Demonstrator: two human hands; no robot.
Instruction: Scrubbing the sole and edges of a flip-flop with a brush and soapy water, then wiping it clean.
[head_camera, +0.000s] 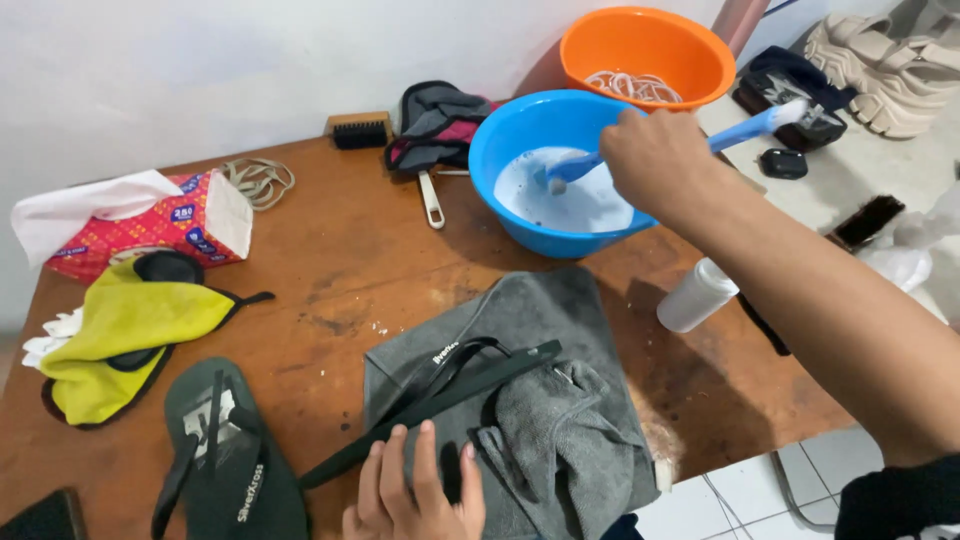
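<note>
Your right hand (655, 155) is clenched around the handle of a blue brush (660, 148), whose head dips into the milky water inside the blue bowl (520, 140). Your left hand (415, 495) lies near the tabletop's front edge, well apart from the bowl, fingers flat and pressing on a dark flip-flop (440, 400) turned on its side atop a grey towel (560, 440). A second flip-flop (230, 460) rests sole-down to the left of the towel. Behind the blue bowl sits an orange bowl (650, 45); to its right, just beside its rim, a white bottle (697, 295) lies on the tabletop (330, 260). Left of the bowl, well apart, are a yellow cloth (125, 330) and a tissue box (150, 225).
</note>
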